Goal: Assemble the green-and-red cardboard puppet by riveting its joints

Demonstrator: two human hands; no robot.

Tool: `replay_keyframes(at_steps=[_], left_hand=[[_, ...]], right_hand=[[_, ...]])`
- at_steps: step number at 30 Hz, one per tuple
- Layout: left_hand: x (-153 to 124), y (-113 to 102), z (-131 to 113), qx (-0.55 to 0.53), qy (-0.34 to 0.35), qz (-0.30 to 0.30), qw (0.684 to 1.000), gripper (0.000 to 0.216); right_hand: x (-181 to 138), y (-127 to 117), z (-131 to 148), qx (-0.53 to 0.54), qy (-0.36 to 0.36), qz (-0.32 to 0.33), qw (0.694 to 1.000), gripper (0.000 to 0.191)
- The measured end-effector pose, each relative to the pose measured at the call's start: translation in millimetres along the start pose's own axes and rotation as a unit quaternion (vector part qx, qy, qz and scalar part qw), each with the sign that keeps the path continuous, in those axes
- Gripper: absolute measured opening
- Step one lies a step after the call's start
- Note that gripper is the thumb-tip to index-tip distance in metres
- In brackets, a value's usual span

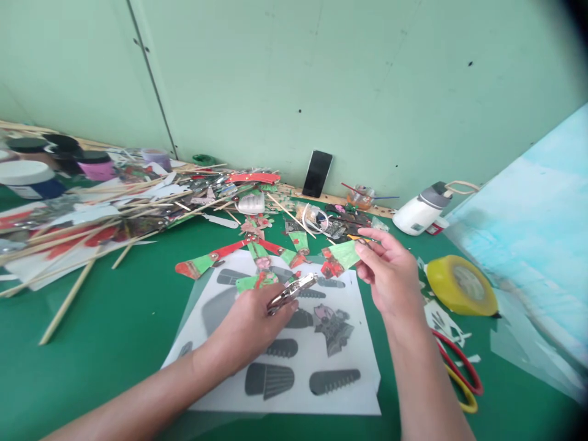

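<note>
My left hand [260,315] is wrapped around a silver metal hand tool [294,293] that looks like a single-hole punch, its jaws pointing up and right. Just above these fingers is a green painted cutout [248,282] with red on it; whether the hand touches it I cannot tell. My right hand [388,269] pinches a green and red painted cutout [342,256] by its right end, above the paper. Both hands are over a white sheet [220,398] printed with dark grey shapes. Behind them lies a jointed figure [229,248] of red and green pieces.
Thin wooden sticks [92,239] and cutouts pile up at the left, near paint jars [30,177]. At the right are a yellow tape roll [459,285], scissors [463,367] with red and yellow handles, and a white bottle [416,213]. A phone [318,173] leans on the wall.
</note>
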State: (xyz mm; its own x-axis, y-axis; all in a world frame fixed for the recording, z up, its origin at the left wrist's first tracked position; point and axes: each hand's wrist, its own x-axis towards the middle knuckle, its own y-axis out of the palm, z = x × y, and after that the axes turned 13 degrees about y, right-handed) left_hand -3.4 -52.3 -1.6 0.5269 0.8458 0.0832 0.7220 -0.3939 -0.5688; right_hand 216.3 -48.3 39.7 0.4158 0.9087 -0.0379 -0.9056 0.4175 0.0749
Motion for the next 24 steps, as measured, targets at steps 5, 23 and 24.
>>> replay_keyframes(at_steps=[5, 23, 24], left_hand=[[0.8, 1.2, -2.2, 0.001, 0.003, -0.004, 1.000, 0.029], [1.3, 0.0, -1.0, -0.019, -0.003, 0.006, 1.000, 0.030], [1.5, -0.3, -1.5, -0.021, -0.004, 0.011, 1.000, 0.030]], right_hand=[[-5.7, 5.0, 0.2, -0.024, -0.032, -0.019, 0.999, 0.024], [-14.5, 12.0, 0.6, -0.059, -0.067, -0.032, 0.996, 0.017], [-14.8, 12.4, 0.7, -0.061, -0.065, -0.033, 0.995, 0.017]])
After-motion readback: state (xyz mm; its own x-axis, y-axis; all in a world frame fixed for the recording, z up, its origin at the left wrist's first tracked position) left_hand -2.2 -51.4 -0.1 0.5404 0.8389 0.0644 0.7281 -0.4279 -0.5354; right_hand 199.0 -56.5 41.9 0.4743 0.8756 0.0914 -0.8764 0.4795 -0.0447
